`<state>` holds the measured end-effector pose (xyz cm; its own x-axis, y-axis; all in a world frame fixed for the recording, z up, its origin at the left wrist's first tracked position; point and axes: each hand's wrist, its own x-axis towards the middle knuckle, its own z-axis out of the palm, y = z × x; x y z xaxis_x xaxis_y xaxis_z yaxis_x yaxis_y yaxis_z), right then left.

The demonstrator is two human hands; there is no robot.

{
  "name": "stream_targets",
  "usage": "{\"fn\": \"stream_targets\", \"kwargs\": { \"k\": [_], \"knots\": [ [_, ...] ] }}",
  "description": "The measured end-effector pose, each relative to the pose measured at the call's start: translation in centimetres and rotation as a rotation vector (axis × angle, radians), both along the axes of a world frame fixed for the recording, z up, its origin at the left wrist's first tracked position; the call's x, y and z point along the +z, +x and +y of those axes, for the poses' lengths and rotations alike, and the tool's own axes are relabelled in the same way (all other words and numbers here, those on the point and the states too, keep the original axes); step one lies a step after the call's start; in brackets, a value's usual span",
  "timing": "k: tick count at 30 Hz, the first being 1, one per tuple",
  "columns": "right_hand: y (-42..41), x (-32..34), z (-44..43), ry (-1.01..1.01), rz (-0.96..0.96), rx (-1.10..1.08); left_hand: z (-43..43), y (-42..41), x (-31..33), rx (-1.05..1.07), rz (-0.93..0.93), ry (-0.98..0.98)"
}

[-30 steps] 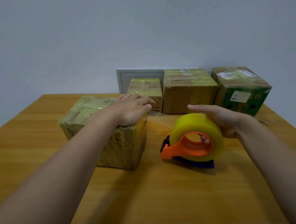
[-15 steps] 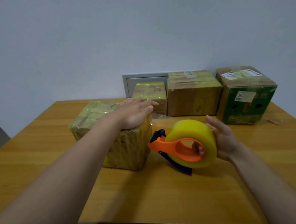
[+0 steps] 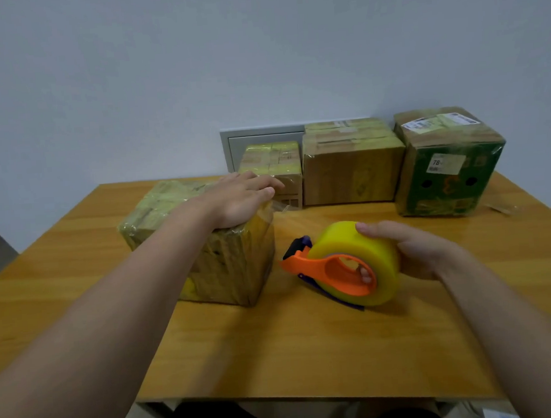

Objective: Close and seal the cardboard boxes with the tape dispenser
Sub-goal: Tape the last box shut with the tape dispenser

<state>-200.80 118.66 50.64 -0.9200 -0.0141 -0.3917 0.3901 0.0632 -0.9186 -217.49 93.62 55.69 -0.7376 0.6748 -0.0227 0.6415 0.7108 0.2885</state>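
A cardboard box (image 3: 226,264) wrapped in yellowish tape sits on the wooden table (image 3: 310,346) left of centre. My left hand (image 3: 241,198) lies flat on its top near the right edge, fingers straight. A loose strip of clear tape (image 3: 283,206) sticks out from the box's top right corner. Just to the right, my right hand (image 3: 414,248) grips the tape dispenser (image 3: 350,265), an orange frame with a fat yellow roll. My thumb is over the roll and a fingertip shows inside the core. The dispenser's dark nose points at the box side, a short gap away.
Three taped boxes stand along the table's far edge: a small one (image 3: 274,163), a wider brown one (image 3: 349,171) and a green printed one (image 3: 451,170) with labels. A grey wall panel (image 3: 256,138) is behind them. A scrap of tape (image 3: 502,207) lies at the far right.
The dispenser has swung round in my right hand so its nose faces the box, and my thumb has come back over the roll. My left hand stayed on the box top.
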Motion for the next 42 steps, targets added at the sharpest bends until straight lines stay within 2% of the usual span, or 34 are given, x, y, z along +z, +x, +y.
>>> {"fn": "stream_targets", "kwargs": {
  "k": [4, 8, 11, 17, 25, 31, 42],
  "knots": [
    [-1.3, 2.8, 0.2, 0.22, -0.103, 0.035, -0.1, 0.1, -0.1, 0.003, 0.003, 0.006],
    [-2.3, 2.7, -0.8, 0.284, -0.103, -0.048, 0.0, 0.1, 0.0, 0.003, 0.004, 0.017],
    [-2.1, 1.7, -1.3, 0.241, -0.057, -0.135, 0.1, 0.0, 0.0, 0.006, 0.003, 0.026],
    [-1.0, 0.8, -2.5, -0.074, 0.243, -0.194, 0.0, 0.0, -0.1, 0.011, -0.011, 0.066],
    [-1.1, -0.7, -3.1, 0.018, 0.405, -0.176, -0.2, -0.5, -0.5, 0.018, -0.055, 0.161],
    [-1.5, -1.7, -3.6, -0.042, 0.514, -0.209, -0.3, -0.8, -0.7, 0.02, -0.067, 0.178],
    [-2.5, -2.4, -2.9, -0.078, 0.556, -0.17, -0.2, -0.5, -0.6, 0.046, -0.078, 0.192]
  ]
}}
